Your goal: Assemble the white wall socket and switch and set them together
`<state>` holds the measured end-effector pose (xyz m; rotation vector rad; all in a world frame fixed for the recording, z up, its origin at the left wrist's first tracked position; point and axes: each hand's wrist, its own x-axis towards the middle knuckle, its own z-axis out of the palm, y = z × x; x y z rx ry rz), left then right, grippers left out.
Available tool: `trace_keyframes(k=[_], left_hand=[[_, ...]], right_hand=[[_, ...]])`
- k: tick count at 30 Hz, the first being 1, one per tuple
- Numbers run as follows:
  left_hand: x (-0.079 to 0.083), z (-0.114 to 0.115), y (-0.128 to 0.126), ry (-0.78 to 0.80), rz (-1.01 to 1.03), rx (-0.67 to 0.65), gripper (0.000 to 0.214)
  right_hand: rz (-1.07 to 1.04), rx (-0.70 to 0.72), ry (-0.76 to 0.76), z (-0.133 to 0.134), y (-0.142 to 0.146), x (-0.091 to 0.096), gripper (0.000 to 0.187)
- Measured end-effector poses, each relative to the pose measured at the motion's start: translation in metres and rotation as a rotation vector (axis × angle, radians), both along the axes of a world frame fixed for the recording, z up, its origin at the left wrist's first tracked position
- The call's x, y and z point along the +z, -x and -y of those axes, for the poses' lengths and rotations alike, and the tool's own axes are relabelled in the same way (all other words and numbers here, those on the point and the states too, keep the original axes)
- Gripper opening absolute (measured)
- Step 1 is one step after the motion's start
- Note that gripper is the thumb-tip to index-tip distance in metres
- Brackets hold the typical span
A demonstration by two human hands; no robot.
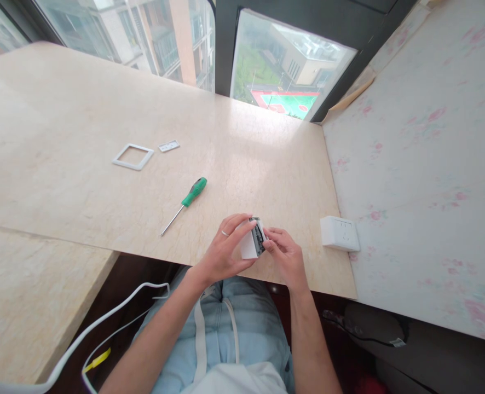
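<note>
A white box [248, 248], like a wall-socket mounting box, is tilted on its side near the front edge of the counter. My left hand [225, 249], with a ring on one finger, is closed around it. A dark module [258, 236] shows at the box's open face. My right hand [286, 253] is closed with its fingertips at that face; whether they pinch the module's edge or a small part is hidden. Ahead and to the left lies a green-handled screwdriver [194, 192], its shaft pointing toward me.
A white square frame [133, 157] and a small white cover piece [169, 146] lie farther back on the counter [267, 158]. At the right, a white wall socket [340, 233] juts out by the papered wall. White cables [115, 309] hang at the lower left.
</note>
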<state>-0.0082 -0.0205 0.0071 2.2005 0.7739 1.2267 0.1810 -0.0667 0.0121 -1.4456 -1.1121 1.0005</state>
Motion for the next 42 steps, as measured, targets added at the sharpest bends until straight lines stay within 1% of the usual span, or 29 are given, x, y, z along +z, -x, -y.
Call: trace_keyframes(k=[3,6,11,15,18,23,27,32,37,42], left_hand=[[-0.006,0.001,0.004,0.07,0.027,0.03,0.074],[-0.01,0.002,0.008,0.135,0.053,0.057,0.074],[-0.012,0.004,0.012,0.193,0.072,0.066,0.074],[-0.013,0.006,0.016,0.256,0.064,0.077,0.075],[-0.016,0.009,0.02,0.3,0.057,0.094,0.076],[-0.023,0.012,0.028,0.326,0.078,0.11,0.078],[-0.025,0.013,0.032,0.316,0.033,0.146,0.078],[-0.027,0.013,0.033,0.312,-0.018,0.178,0.08],[-0.027,0.012,0.033,0.331,-0.025,0.169,0.08],[-0.029,0.01,0.032,0.359,-0.057,0.17,0.079]], right_hand=[[0.174,0.052,-0.058,0.003,0.004,0.0,0.031],[0.336,0.098,-0.097,0.005,0.009,0.002,0.037],[0.576,0.154,-0.154,0.001,0.011,0.012,0.042],[0.73,0.23,-0.202,-0.004,0.011,0.023,0.046],[0.802,0.287,-0.23,-0.007,0.015,0.027,0.047],[0.846,0.341,-0.231,-0.007,0.023,0.026,0.045],[0.846,0.362,-0.224,-0.004,0.028,0.02,0.046],[0.857,0.389,-0.212,0.001,0.03,0.012,0.053],[0.858,0.382,-0.198,0.004,0.029,0.004,0.057],[0.794,0.375,-0.217,0.003,0.023,-0.008,0.058]])
